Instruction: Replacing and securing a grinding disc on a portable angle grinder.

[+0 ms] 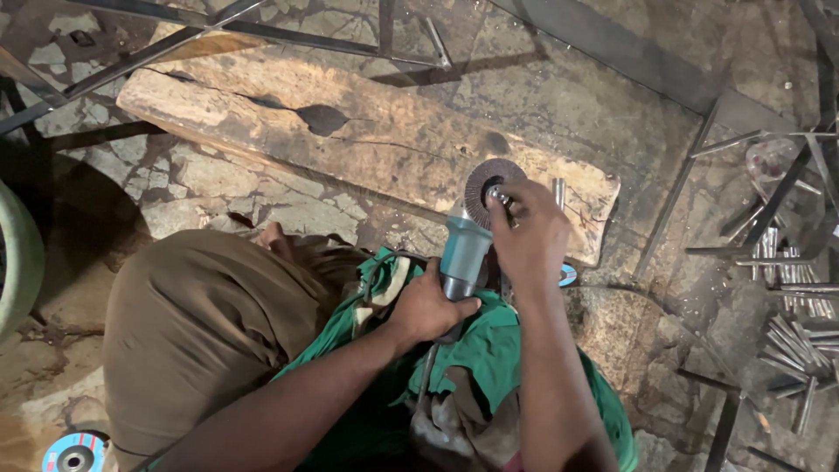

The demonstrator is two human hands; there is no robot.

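My left hand point(428, 308) grips the teal body of an angle grinder point(463, 253), holding it upright over my lap. A round flap disc point(486, 185) sits on the grinder's head. My right hand point(529, 232) is closed at the disc's hub, fingers pinching a small shiny metal part at its centre. The grinder's cable runs down past my left wrist over a green cloth point(489, 350).
A thick worn wooden plank point(332, 131) lies on the cracked stone floor in front of me. Steel bars and frame pieces point(262, 31) lie behind it. Short cut metal rods point(800, 341) are piled at right. A blue cutting disc point(74, 454) lies bottom left.
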